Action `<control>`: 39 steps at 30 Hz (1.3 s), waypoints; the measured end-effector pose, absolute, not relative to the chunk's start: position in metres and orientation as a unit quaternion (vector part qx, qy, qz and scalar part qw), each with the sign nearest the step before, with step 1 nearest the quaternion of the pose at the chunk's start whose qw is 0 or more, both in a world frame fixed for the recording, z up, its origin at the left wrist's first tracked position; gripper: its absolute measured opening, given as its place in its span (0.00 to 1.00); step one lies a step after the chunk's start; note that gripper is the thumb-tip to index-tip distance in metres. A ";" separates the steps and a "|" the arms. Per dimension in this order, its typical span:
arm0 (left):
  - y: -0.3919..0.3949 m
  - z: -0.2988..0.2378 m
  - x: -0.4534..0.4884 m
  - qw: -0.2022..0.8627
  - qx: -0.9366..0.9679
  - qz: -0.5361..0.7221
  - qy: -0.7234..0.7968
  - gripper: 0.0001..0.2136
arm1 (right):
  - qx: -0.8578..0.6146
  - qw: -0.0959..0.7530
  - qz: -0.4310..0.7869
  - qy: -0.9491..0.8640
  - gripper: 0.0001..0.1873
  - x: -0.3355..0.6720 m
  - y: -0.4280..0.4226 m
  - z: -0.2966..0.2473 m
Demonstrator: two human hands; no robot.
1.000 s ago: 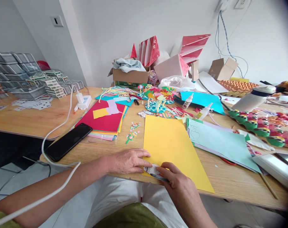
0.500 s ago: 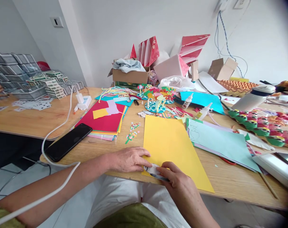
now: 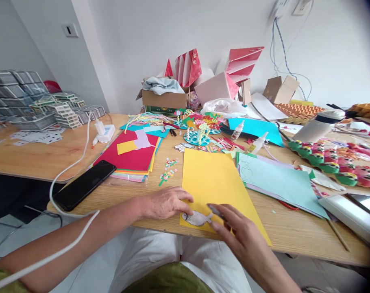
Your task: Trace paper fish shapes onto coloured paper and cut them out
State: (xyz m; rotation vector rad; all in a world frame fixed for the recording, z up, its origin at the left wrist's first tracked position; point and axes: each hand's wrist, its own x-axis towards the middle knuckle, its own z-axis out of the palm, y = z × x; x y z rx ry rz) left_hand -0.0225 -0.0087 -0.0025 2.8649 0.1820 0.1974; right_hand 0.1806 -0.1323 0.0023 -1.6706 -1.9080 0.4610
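A small paper fish cutout point(image 3: 197, 218) with drawn scales lies flat near the front edge of a yellow paper sheet point(image 3: 212, 175). My left hand point(image 3: 163, 203) rests at the sheet's left edge, fingers stretched out, one fingertip touching the fish near its head. Over the tail is my right hand point(image 3: 236, 228), pinching a slim grey pencil or pen point(image 3: 216, 212) whose exact kind is blurred. The pencil's tip is lifted off the fish. A second fish cutout point(image 3: 184, 146) lies beyond the yellow sheet's far left corner.
Coloured paper point(image 3: 133, 160) and a black phone point(image 3: 85, 185) lie to the left, with a white cable point(image 3: 72, 167) looping past my left arm. Light green sheets point(image 3: 276, 179) are on the right. Glue bottles point(image 3: 258, 143) and paper crafts point(image 3: 197, 136) stand behind.
My right hand has lifted slightly and moved right, raising the pencil from along the fish's lower edge. The fish now shows whole. My left hand stays in place; the view has shifted slightly.
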 end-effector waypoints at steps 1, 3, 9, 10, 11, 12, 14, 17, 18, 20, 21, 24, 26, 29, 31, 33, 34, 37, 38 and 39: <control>-0.009 -0.002 -0.022 0.132 0.987 0.074 0.058 0.13 | -0.630 0.306 0.159 -0.695 0.18 0.186 -0.135 0.007; -0.010 -0.002 -0.019 0.132 0.987 0.084 0.047 0.11 | -0.647 0.353 0.134 -0.663 0.19 0.197 -0.140 0.015; -0.012 -0.002 -0.011 0.154 0.982 0.106 0.012 0.08 | -0.634 0.523 0.151 -0.550 0.19 0.203 -0.148 0.015; -0.011 -0.003 -0.010 0.162 0.980 0.112 0.009 0.07 | -0.612 0.565 0.173 -0.525 0.20 0.201 -0.148 0.014; -0.011 -0.004 -0.010 0.170 0.978 0.116 0.008 0.07 | -0.588 0.603 0.197 -0.503 0.20 0.198 -0.148 0.014; -0.011 -0.006 -0.010 0.178 0.977 0.120 0.007 0.07 | -0.565 0.631 0.223 -0.483 0.18 0.195 -0.149 0.015; -0.009 -0.008 -0.010 0.191 0.974 0.122 0.009 0.06 | -0.530 0.656 0.281 -0.457 0.13 0.191 -0.150 0.017; -0.006 -0.011 -0.011 0.198 0.972 0.123 0.012 0.06 | -0.487 0.648 0.371 -0.453 0.12 0.189 -0.148 0.015; -0.005 -0.011 -0.011 0.199 0.972 0.123 0.013 0.05 | -0.481 0.637 0.389 -0.461 0.13 0.188 -0.146 0.013; -0.004 -0.011 -0.012 0.198 0.973 0.122 0.014 0.05 | -0.489 0.602 0.392 -0.495 0.14 0.185 -0.140 0.003; -0.005 -0.011 -0.012 0.195 0.973 0.121 0.016 0.04 | -0.515 0.582 0.368 -0.511 0.14 0.182 -0.137 -0.002; -0.008 -0.009 -0.014 0.177 0.976 0.121 0.028 0.05 | -0.587 0.497 0.251 -0.587 0.10 0.172 -0.132 -0.018; -0.011 -0.008 -0.015 0.158 0.980 0.119 0.033 0.06 | -0.628 0.427 0.164 -0.630 0.06 0.165 -0.132 -0.024; -0.014 -0.008 -0.015 0.123 0.984 0.119 0.042 0.07 | -0.628 0.352 0.051 -0.692 0.06 0.157 -0.133 -0.025; -0.017 -0.007 -0.016 0.100 0.987 0.118 0.048 0.07 | -0.613 0.309 0.006 -0.727 0.08 0.154 -0.134 -0.023; -0.023 -0.003 -0.017 0.070 0.989 0.112 0.062 0.07 | -0.605 0.274 -0.016 -0.747 0.09 0.154 -0.134 -0.021; -0.028 0.000 -0.017 0.051 0.990 0.107 0.076 0.07 | -0.604 0.265 -0.025 -0.752 0.09 0.154 -0.134 -0.021; -0.056 0.007 -0.018 0.009 0.987 0.094 0.130 0.06 | -0.603 0.252 -0.041 -0.755 0.10 0.155 -0.133 -0.019; -0.067 0.008 -0.018 0.021 0.985 0.093 0.141 0.06 | -0.604 0.250 -0.042 -0.756 0.10 0.156 -0.133 -0.019; -0.079 0.008 -0.016 0.033 0.982 0.108 0.155 0.06 | -0.603 0.248 -0.042 -0.757 0.10 0.156 -0.132 -0.019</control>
